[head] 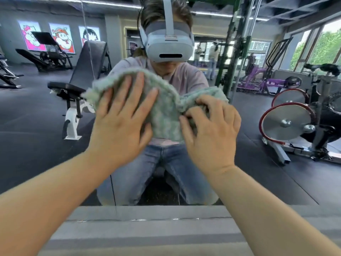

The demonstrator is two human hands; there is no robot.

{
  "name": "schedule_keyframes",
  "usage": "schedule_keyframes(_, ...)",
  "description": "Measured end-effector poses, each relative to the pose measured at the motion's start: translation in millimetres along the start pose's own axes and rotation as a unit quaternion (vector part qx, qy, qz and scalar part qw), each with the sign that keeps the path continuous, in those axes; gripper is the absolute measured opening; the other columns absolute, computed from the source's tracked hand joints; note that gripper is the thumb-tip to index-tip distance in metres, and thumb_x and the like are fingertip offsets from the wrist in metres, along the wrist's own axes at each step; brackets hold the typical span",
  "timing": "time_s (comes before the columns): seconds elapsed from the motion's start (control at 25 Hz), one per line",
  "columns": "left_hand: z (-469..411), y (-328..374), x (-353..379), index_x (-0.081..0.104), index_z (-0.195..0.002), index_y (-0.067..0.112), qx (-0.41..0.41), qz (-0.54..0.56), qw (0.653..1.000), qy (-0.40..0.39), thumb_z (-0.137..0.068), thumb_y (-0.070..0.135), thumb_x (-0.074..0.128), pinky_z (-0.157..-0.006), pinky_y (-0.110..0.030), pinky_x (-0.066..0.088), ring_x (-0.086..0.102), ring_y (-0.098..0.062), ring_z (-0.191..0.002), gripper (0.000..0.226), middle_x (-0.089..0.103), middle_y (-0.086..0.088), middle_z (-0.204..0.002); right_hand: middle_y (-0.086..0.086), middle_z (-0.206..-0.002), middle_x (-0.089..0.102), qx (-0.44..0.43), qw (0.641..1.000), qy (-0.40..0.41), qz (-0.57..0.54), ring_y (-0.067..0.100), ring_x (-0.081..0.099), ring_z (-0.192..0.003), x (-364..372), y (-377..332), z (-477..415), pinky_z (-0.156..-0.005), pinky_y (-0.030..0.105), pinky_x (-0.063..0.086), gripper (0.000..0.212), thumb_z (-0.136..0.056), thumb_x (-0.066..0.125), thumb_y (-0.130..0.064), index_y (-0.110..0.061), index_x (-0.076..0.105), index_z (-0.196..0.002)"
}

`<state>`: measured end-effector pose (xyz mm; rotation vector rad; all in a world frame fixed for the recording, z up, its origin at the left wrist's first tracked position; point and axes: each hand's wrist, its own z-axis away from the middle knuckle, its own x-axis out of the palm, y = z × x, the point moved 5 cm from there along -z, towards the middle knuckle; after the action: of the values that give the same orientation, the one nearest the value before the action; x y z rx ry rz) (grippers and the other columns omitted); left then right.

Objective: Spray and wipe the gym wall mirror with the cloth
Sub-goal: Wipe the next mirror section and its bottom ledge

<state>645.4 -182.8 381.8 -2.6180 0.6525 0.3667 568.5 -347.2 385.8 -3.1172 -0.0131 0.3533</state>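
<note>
Closest to the camera are two bare forearms reaching forward over a grey ledge [147,228] that runs along the bottom of the glass. The left hand [120,122] lies flat on the cloth [166,111], fingers [137,85] straight and fanned out, probably to spread pressure over a wide patch. The right hand [212,130] is doing something different: its fingers are curled and scrunching up the cloth's right edge, which I'd guess is to gather the loose part so it doesn't flop around. The fluffy pale green cloth sits against the mirror [36,126] at about chest height. No spray bottle in sight, so this looks like the wiping part. Deeper in the reflection are a black bench [88,60] and an exercise bike [295,117].
</note>
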Motion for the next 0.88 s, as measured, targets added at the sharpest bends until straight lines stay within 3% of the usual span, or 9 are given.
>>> schedule_keyframes(0.12,15.0,3.4,5.9,0.028,-0.152,0.021,-0.004,-0.001,1.000,0.009,-0.095,0.036,0.037,-0.115,-0.054,0.014,0.019,-0.037,-0.145,0.059,0.017,-0.018,-0.159,0.006,-0.112,0.061,0.027,1.000,-0.003,-0.006,0.027,0.048,-0.101,6.3,1.7,27.5,-0.088,0.039,0.036,0.012,-0.088,0.064,-0.026,-0.021,0.070,-0.098)
schedule_keyframes(0.28,107.4,23.7,35.5,0.019,-0.154,0.024,0.038,-0.038,0.996,-0.071,-0.095,0.038,0.045,-0.107,-0.054,0.026,0.018,-0.036,-0.143,0.066,0.017,-0.018,-0.158,0.006,-0.114,0.063,-0.008,0.998,-0.055,-0.011,0.028,0.056,-0.097,16.6,1.5,98.7,-0.086,0.038,0.038,0.020,-0.089,0.065,-0.020,-0.021,0.071,-0.108)
schedule_keyframes(0.36,90.5,22.3,29.7,0.019,-0.154,0.021,0.033,-0.052,0.997,-0.056,-0.096,0.039,0.042,-0.106,-0.054,0.025,0.018,-0.039,-0.143,0.065,0.019,-0.022,-0.157,0.007,-0.119,0.064,-0.038,0.998,-0.028,-0.034,0.029,0.055,-0.100,15.0,0.9,74.0,-0.089,0.039,0.040,0.023,-0.091,0.065,-0.015,-0.016,0.071,-0.113)
schedule_keyframes(0.44,37.9,9.9,16.4,0.021,-0.153,0.019,-0.023,-0.052,0.998,-0.020,-0.098,0.041,0.037,-0.111,-0.054,0.018,0.017,-0.042,-0.143,0.062,0.019,-0.027,-0.156,0.009,-0.124,0.063,-0.044,0.997,0.029,-0.049,0.034,0.058,-0.104,10.7,3.3,25.5,-0.094,0.041,0.043,0.026,-0.092,0.062,-0.010,-0.012,0.070,-0.116)
schedule_keyframes(0.56,5.3,-2.9,9.9,0.024,-0.153,0.019,-0.069,-0.022,0.997,0.013,-0.099,0.042,0.035,-0.115,-0.056,0.008,0.016,-0.044,-0.144,0.060,0.018,-0.027,-0.155,0.010,-0.125,0.063,-0.025,0.998,0.037,-0.053,0.036,0.057,-0.105,10.0,4.0,10.9,-0.093,0.042,0.043,0.025,-0.091,0.061,-0.008,-0.012,0.071,-0.113)
schedule_keyframes(0.64,41.8,9.6,20.9,0.021,-0.153,0.020,-0.027,-0.019,0.999,0.005,-0.099,0.041,0.036,-0.114,-0.055,0.010,0.016,-0.042,-0.144,0.060,0.017,-0.024,-0.157,0.011,-0.119,0.064,-0.020,0.997,-0.010,-0.068,0.036,0.058,-0.099,14.8,6.9,55.9,-0.087,0.040,0.042,0.022,-0.090,0.062,-0.009,-0.014,0.073,-0.107)
schedule_keyframes(0.76,123.4,33.2,45.3,0.017,-0.154,0.023,0.046,-0.032,0.996,-0.070,-0.095,0.040,0.042,-0.106,-0.054,0.023,0.014,-0.038,-0.142,0.066,0.018,-0.020,-0.155,0.009,-0.112,0.065,-0.049,0.993,-0.094,-0.060,0.032,0.058,-0.090,22.3,5.1,141.8,-0.082,0.039,0.043,0.024,-0.091,0.055,-0.011,-0.018,0.076,-0.102)
schedule_keyframes(0.88,138.0,36.4,50.5,0.019,-0.151,0.024,0.049,-0.035,0.995,-0.083,-0.095,0.040,0.041,-0.103,-0.053,0.024,0.012,-0.038,-0.141,0.062,0.016,-0.021,-0.155,0.008,-0.103,0.067,-0.067,0.991,-0.089,-0.075,0.032,0.060,-0.085,26.6,3.1,136.6,-0.077,0.038,0.042,0.019,-0.086,0.064,-0.008,-0.019,0.077,-0.094)
